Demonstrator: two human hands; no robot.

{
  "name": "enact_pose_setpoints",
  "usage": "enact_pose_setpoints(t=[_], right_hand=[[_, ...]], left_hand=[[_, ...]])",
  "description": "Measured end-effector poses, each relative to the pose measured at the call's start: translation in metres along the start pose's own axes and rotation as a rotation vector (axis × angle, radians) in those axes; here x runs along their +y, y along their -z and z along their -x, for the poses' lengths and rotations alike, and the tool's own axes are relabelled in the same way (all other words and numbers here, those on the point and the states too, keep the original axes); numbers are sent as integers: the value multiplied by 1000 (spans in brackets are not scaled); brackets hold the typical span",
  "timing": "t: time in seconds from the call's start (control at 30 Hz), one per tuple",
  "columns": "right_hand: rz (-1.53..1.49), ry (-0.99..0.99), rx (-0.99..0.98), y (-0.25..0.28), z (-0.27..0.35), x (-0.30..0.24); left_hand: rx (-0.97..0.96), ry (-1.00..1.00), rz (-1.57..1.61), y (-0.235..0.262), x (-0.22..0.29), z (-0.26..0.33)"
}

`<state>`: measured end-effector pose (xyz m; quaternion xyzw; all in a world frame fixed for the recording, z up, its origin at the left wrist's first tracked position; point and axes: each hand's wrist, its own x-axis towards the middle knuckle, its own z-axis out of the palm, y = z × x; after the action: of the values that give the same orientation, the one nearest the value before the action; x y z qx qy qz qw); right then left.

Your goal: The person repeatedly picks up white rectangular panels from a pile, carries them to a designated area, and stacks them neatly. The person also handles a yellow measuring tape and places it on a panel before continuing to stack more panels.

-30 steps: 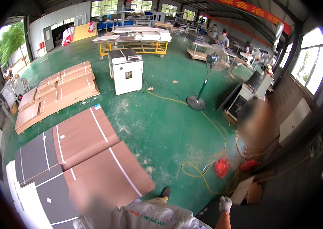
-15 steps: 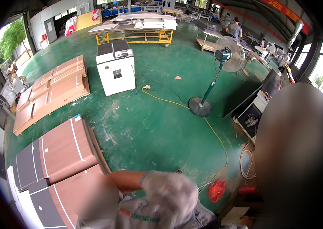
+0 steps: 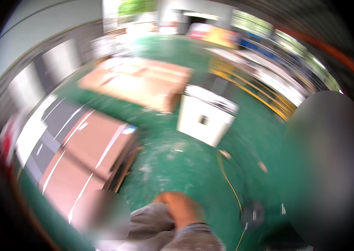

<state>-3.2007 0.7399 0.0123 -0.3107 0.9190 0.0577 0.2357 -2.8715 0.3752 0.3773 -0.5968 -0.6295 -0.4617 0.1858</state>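
Note:
My left arm bends at the lower edge, its grey sleeve [image 3: 154, 217] leading to a bare forearm [image 3: 181, 207]. A grey work glove covers my left hand [image 3: 198, 242], cut off by the lower edge, so its fingers and anything in them are hidden. The stack of brown and dark grey panels [image 3: 101, 136], bound with white straps, is nearest, to the left of the arm. My right hand does not show.
A white cabinet [image 3: 206, 119] stands ahead on the green floor [image 3: 164, 167]. Behind it are low brown boards [image 3: 139, 79] and a yellow-framed cart [image 3: 264, 92] with panels. A yellow cord [image 3: 229, 182] runs to a round black base [image 3: 253, 214]. Blurred patches hide the lower left and right.
The view has swung left, so the panels and cabinet sit further right and the scene is smeared. My gloved left hand has dropped lower, mostly out of the picture.

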Motion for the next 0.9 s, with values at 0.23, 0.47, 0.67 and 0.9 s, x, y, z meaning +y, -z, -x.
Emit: enact_pose_setpoints(t=[0.23, 0.47, 0.67, 0.9], right_hand=[[-127, 262, -69, 229, -250, -177], [-67, 388, -99, 360, -502, -206], [-31, 399, -85, 466, -722, -178], [97, 230, -84, 560, -953, -77]], left_hand=[[103, 245, -382, 222, -135, 61], [101, 315, -522, 416, -304, 108], [30, 244, -635, 568, -461, 124], [-35, -357, -1001, 752, -593, 118]])
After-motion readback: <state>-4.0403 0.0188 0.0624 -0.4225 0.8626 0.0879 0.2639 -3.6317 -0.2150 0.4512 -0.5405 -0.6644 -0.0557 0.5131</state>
